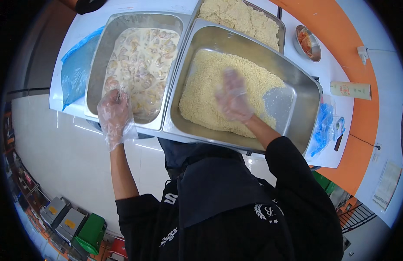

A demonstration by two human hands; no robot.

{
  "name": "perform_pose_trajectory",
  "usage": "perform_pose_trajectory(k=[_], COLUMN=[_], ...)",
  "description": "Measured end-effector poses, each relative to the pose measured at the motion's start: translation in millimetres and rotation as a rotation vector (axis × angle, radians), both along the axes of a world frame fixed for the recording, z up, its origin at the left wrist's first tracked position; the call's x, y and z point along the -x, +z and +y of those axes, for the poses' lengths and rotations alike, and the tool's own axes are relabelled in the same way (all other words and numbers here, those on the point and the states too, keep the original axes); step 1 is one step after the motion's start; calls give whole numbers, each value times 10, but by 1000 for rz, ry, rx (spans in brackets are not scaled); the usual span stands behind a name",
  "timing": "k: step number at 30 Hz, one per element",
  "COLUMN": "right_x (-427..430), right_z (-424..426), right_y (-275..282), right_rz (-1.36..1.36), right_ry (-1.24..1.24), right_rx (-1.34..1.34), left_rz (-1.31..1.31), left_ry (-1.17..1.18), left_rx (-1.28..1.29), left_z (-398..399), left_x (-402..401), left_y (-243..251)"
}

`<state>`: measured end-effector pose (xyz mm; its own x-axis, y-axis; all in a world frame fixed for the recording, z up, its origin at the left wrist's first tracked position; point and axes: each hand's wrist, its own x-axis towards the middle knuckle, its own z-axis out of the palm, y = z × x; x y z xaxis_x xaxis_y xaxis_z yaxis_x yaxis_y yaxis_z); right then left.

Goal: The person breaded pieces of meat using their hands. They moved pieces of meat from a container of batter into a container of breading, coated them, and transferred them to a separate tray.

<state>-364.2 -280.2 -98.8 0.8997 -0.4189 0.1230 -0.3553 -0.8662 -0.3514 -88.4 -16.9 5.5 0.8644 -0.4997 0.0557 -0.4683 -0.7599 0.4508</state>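
My left hand [115, 109], in a clear plastic glove, is at the front left of a steel pan [94, 68]. Its fingers are curled beside the raw meat pieces [142, 78], which lie in pale, creamy liquid. Whether a piece is between the fingers is hidden. Motion blurs my right hand [234, 96], also gloved, over pale yellow crumbs [201, 98] in a larger steel pan [304, 98]. That hand is stretched out, thumb apart, with nothing visible in it. The crumbs are heaped to the left, and some bare pan bottom shows at the right.
Behind stands a tray heaped with coarse, pale crumb-like food [243, 19]. A steel bowl [315, 49] holds orange-red contents. Blue plastic bags [79, 70] lie left of the pans, with more blue plastic [323, 127] at the right. A printed cream-coloured cylinder [349, 90] lies near the orange wall band.
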Motion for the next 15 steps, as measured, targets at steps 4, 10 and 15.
perform_pose_trajectory(k=[4, 10, 15], right_x=[698, 733, 516], right_z=[-193, 341, 126], right_y=[205, 658, 550], right_rz=[322, 719, 438], right_ry=[-93, -366, -488], right_rx=[251, -367, -737], left_rz=[-42, -43, -88], left_ry=[-14, 2, 17], left_rx=[-9, -20, -31], left_z=[59, 35, 20], left_x=[-21, 5, 38], left_y=[-70, -44, -28])
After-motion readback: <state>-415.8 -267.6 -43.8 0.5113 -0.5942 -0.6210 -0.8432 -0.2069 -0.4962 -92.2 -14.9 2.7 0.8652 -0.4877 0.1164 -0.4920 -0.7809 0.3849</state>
